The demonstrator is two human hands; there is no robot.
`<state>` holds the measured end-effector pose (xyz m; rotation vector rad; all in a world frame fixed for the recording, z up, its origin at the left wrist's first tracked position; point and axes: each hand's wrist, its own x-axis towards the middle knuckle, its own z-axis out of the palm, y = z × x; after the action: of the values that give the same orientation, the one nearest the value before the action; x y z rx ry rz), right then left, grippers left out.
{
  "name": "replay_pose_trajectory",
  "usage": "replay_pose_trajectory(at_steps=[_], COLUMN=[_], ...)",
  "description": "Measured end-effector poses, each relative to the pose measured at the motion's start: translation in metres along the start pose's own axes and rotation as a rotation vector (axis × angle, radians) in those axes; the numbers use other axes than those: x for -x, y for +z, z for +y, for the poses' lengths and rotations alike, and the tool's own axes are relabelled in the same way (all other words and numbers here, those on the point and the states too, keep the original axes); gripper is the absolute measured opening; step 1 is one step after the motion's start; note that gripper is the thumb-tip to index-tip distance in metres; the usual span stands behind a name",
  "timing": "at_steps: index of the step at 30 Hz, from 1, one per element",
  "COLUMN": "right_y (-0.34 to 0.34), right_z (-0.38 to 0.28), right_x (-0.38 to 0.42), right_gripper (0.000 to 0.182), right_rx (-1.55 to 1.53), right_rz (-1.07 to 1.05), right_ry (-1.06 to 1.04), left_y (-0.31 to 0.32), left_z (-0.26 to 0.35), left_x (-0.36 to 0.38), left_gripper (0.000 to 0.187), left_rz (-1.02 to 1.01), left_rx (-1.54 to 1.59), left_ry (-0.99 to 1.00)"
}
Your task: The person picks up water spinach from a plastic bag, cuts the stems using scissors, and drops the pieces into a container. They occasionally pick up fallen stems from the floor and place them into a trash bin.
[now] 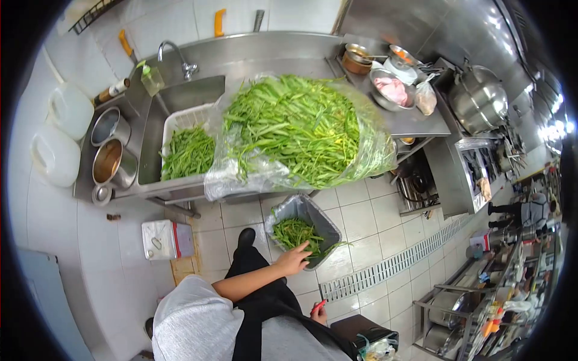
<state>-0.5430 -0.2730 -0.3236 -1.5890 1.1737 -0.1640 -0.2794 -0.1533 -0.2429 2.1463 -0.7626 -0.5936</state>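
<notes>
My left hand (pixel 294 260) reaches over the near edge of a grey lined bin (pixel 335 225), its fingers outstretched at the leafy green stalks (pixel 293 231) inside. Low by my lap, my right hand (pixel 320 314) is closed around a small red object (pixel 318 307); whether it has a blade cannot be made out. In front of me, a big heap of long-leaved greens (pixel 295 129) lies on an opened clear plastic bag (pixel 223 180) on the steel counter. More cut greens (pixel 189 153) fill a white basket (pixel 171 125) in the sink.
A faucet (pixel 188 69) and soap bottle (pixel 152 79) stand behind the sink, with steel pots (pixel 123 165) at left. Bowls (pixel 385 99) and a large pot (pixel 478 99) are at right. A white-and-red tin (pixel 159 240) and floor drain (pixel 385 265) lie below. Another person (pixel 533 212) stands far right.
</notes>
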Motion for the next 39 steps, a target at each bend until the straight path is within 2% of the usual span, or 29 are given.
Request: replay_pose_trajectory(at_steps=[1, 4, 8, 10, 12, 14, 17, 18, 20, 22, 24, 25, 28, 30, 33, 34, 37, 39], right_y=[0.007, 0.031, 0.081, 0.112, 0.14, 0.163, 0.187, 0.189, 0.188, 0.183, 0.175, 0.17, 0.159, 0.152, 0.145, 0.143, 0.137, 0.134], right_z=[-0.012, -0.052, -0.15, -0.2, -0.272, -0.298, -0.352, -0.357, -0.37, -0.361, -0.347, -0.344, -0.34, -0.331, -0.317, -0.312, -0.287, -0.29], right_x=[-0.006, -0.023, -0.041, -0.055, -0.052, -0.068, -0.058, -0.056, -0.044, -0.04, -0.032, -0.025, -0.005, 0.002, 0.007, 0.006, -0.001, 0.002], right_gripper=[0.033, 0.031, 0.027, 0.027, 0.024, 0.017, 0.016, 0.016, 0.017, 0.018, 0.019, 0.02, 0.021, 0.022, 0.019, 0.019, 0.016, 0.017], right_rx=[-0.024, -0.054, -0.166, -0.195, -0.293, -0.305, -0.443, -0.455, -0.448, -0.419, -0.389, -0.416, -0.465, -0.458, -0.497, -0.501, -0.358, -0.36], right_rz=[0.009, -0.002, -0.049, -0.084, -0.118, -0.161, -0.193, -0.167, -0.189, -0.148, -0.1, -0.123, -0.114, -0.113, -0.062, -0.067, 0.017, 0.023], right_ry=[-0.005, -0.078, -0.224, -0.364, -0.366, -0.457, -0.468, -0.463, -0.495, -0.52, -0.507, -0.476, -0.414, -0.357, -0.36, -0.357, -0.364, -0.38], left_y=[-0.014, -0.085, -0.205, -0.253, -0.278, -0.288, -0.293, -0.294, -0.297, -0.298, -0.297, -0.303, -0.297, -0.284, -0.259, -0.257, -0.265, -0.291], left_z=[0.01, 0.041, 0.054, 0.052, 0.034, 0.028, 0.023, 0.024, 0.033, 0.04, 0.041, 0.051, 0.057, 0.064, 0.063, 0.064, 0.058, 0.049], left_x=[-0.009, -0.043, -0.09, -0.113, -0.146, -0.168, -0.186, -0.188, -0.182, -0.171, -0.156, -0.144, -0.124, -0.111, -0.095, -0.092, -0.108, -0.133], left_gripper=[0.037, 0.019, 0.011, 0.01, 0.012, 0.012, 0.011, 0.011, 0.01, 0.008, 0.007, 0.007, 0.007, 0.006, 0.012, 0.017, 0.018, 0.015], left_rz=[-0.008, 0.347, 0.591, 0.673, 0.635, 0.474, 0.4, 0.378, 0.279, 0.298, 0.406, 0.369, 0.333, 0.243, -0.055, -0.086, 0.183, 0.325], left_rx=[-0.012, 0.104, 0.036, -0.042, -0.096, -0.12, -0.191, -0.192, 0.01, 0.101, 0.159, 0.209, 0.245, 0.309, 0.196, 0.162, 0.057, -0.091], left_ry=[0.017, 0.28, 0.444, 0.459, 0.522, 0.384, 0.425, 0.445, 0.354, 0.365, 0.443, 0.378, 0.428, 0.49, 0.345, 0.347, 0.48, 0.485])
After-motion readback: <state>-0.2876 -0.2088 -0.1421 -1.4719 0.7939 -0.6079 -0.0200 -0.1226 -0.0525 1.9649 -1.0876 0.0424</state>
